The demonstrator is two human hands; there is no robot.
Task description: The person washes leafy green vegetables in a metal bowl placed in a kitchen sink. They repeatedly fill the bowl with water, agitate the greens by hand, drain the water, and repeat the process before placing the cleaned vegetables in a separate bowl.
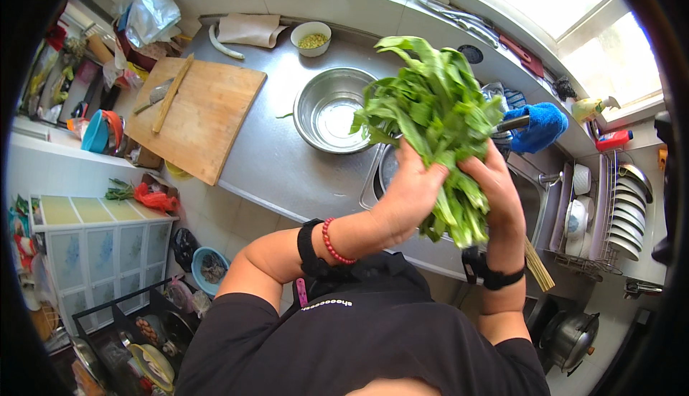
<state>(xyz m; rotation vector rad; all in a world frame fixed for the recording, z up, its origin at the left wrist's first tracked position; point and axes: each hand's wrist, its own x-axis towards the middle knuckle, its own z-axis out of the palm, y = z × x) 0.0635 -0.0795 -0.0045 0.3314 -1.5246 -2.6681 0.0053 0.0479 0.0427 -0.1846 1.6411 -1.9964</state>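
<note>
A large bunch of leafy greens [430,105] is held up between both hands over the sink's left part, leaves away from me and pale cut stems towards me. My left hand [412,191] wraps it from the left side, thumb on the stems. From the right, my right hand [495,180] grips the same bunch. Left of the leaves stands a steel basin [309,121] on the metal counter, partly covered by them. Another metal bowl [388,167] shows in the sink beneath my left hand, mostly hidden.
A wooden cutting board [210,110] carries a cleaver [160,91] and a wooden stick [173,94]. Behind are a white bowl of yellowish beans [312,40] and a folded cloth [250,30]. The faucet [514,123] bears a blue cloth [543,127]; a dish rack [608,207] stands right.
</note>
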